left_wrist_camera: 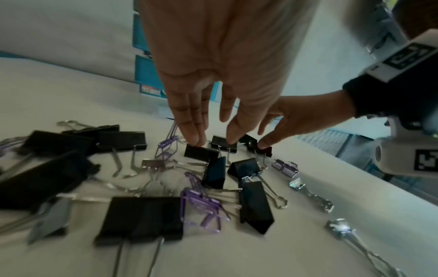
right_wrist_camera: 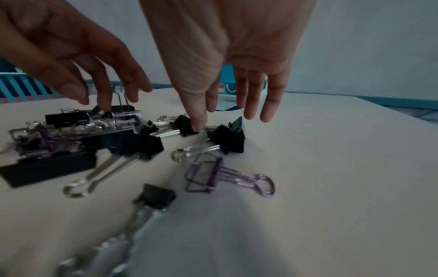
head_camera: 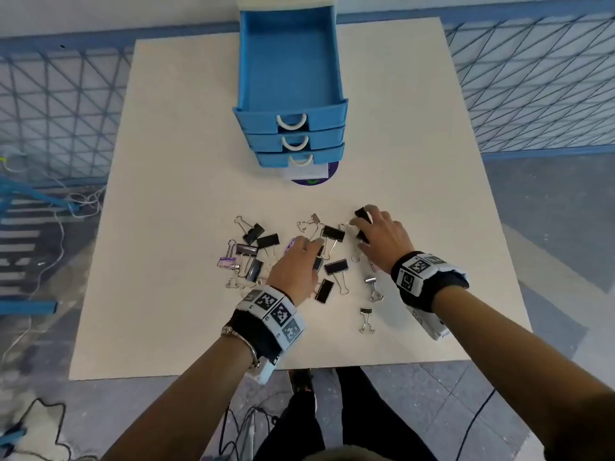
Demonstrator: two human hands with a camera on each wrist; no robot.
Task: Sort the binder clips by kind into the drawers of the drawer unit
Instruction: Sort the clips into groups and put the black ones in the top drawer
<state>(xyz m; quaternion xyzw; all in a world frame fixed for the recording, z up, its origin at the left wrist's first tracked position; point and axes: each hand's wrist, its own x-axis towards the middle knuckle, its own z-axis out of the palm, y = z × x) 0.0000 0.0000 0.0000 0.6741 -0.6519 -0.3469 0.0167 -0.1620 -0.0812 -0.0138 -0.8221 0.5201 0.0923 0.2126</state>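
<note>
Binder clips (head_camera: 336,266) lay scattered mid-table (head_camera: 166,211), handles pointing every way — black, silver, a few purple. Drawer unit (head_camera: 293,128) stood beyond, top drawer (head_camera: 289,58) pulled out toward the person. Left hand (head_camera: 293,271) and right hand (head_camera: 382,237) hovered over the pile, fingers straight and spread, tips touching black clips — nothing gripped.
</note>
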